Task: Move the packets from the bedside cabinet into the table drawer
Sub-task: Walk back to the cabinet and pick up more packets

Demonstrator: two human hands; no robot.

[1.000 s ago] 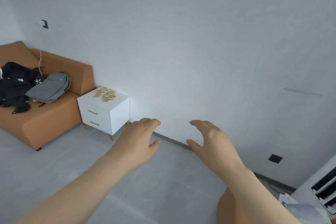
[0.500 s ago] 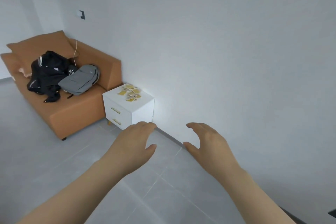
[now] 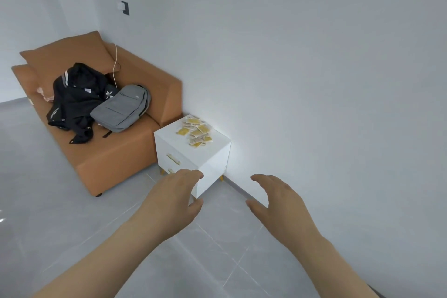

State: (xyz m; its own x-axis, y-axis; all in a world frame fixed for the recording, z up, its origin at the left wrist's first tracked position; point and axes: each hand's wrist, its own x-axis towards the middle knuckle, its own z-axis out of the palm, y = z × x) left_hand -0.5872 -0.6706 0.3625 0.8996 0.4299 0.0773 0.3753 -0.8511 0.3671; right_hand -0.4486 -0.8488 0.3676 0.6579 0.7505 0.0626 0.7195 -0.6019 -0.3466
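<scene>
A white bedside cabinet with two drawers stands against the wall beside an orange sofa. Several small yellow and beige packets lie in a loose heap on its top, toward the wall side. My left hand is held out in front of me, fingers apart, holding nothing, and it covers the cabinet's lower front corner in the view. My right hand is also held out empty with its fingers spread, to the right of the cabinet over the floor. The table drawer is out of view.
The orange sofa at the left carries a black jacket and a grey backpack. A white wall runs along the right. Grey floor tiles lie between me and the cabinet.
The view has swung left and closer: the cabinet and sofa have shifted toward the centre and grown larger. Both hands stay held out, empty.
</scene>
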